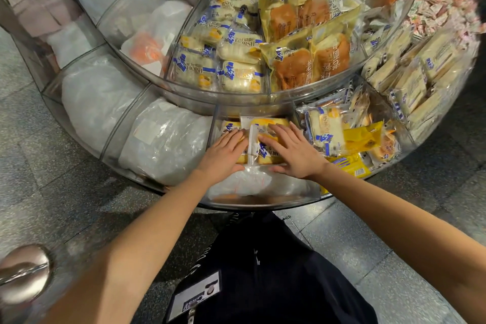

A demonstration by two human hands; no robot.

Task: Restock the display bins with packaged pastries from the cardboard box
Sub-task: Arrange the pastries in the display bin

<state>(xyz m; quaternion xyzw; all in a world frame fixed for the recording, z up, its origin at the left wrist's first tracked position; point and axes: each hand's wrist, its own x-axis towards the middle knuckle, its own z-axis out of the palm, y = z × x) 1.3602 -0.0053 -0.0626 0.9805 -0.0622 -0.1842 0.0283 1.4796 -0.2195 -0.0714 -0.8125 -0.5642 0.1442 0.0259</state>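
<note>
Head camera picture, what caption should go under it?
Left hand and right hand press flat on yellow pastry packs in the front clear bin.

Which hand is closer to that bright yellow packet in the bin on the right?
Right. The right hand presses packs just left of the yellow packet; the left hand lies farther left.

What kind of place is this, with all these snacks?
Probably a shop's snack section: clear tiered display bins, many identical packaged pastries, and a heap of small wrapped sweets.
</note>
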